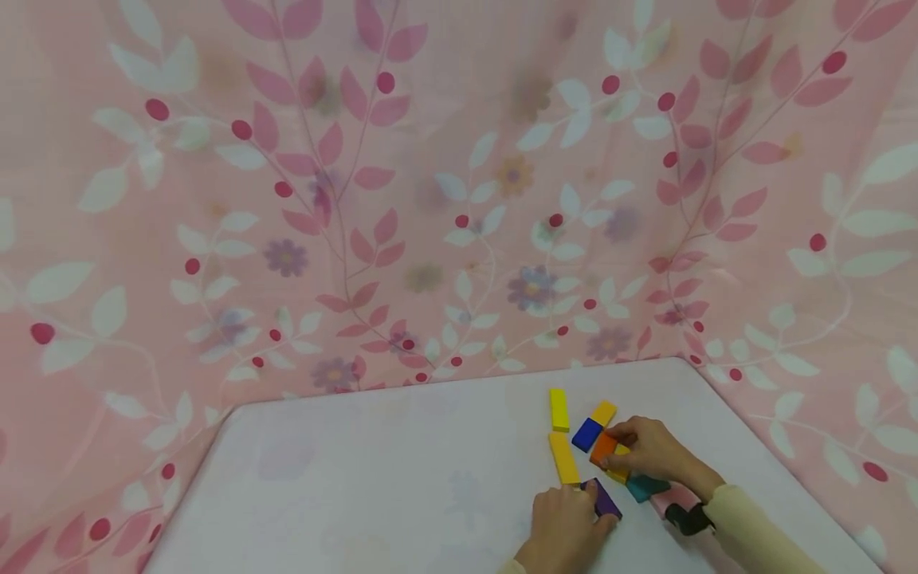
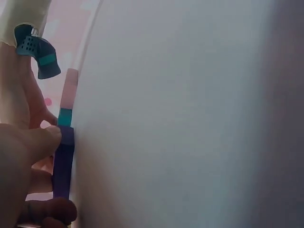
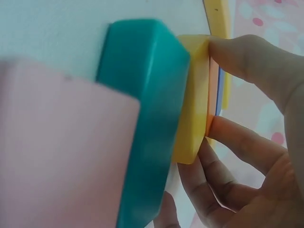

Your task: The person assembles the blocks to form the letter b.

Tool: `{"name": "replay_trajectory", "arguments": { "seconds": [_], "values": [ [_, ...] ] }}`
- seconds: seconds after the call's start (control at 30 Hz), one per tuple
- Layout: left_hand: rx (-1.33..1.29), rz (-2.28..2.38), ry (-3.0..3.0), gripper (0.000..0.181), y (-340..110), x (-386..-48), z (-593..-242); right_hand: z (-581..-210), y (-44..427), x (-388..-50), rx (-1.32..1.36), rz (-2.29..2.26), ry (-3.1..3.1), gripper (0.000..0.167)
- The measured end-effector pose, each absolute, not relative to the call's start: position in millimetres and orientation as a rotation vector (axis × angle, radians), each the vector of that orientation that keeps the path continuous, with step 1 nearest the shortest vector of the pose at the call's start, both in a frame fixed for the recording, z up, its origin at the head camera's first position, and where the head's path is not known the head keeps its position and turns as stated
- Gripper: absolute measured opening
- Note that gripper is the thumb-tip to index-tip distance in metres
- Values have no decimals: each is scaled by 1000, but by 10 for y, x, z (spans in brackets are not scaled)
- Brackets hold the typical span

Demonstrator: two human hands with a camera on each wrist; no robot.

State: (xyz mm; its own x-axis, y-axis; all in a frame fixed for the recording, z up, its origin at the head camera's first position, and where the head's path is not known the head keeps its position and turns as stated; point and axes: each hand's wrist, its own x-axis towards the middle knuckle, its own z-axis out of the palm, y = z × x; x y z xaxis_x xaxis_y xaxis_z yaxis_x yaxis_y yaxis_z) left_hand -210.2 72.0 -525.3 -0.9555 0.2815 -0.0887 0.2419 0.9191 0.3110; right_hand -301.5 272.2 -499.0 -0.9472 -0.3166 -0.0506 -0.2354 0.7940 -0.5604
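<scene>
My left hand holds a purple block on the white table, thumb and fingers at its two ends. In the left wrist view the purple block shows between the thumb and fingers. To the right, my right hand pinches an orange block between thumb and finger. A yellow block lies against the orange one, partly under the hand. In the right wrist view the orange block is a thin strip behind the yellow block, with a teal block nearer.
Two yellow blocks, a brighter one and a deeper one, lie end to end on the left. A blue block touches another yellow block beyond the right hand. A pink block lies past the teal one. Floral cloth hangs behind the table.
</scene>
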Motion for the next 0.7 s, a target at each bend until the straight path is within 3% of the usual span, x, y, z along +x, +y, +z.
{"name": "replay_trajectory", "arguments": {
  "seconds": [0.7],
  "values": [
    [290, 681, 2832, 49, -4, -1653, -5282, -4947, 2558, -2764, -508, -759, 2852, 57]
  ]
}}
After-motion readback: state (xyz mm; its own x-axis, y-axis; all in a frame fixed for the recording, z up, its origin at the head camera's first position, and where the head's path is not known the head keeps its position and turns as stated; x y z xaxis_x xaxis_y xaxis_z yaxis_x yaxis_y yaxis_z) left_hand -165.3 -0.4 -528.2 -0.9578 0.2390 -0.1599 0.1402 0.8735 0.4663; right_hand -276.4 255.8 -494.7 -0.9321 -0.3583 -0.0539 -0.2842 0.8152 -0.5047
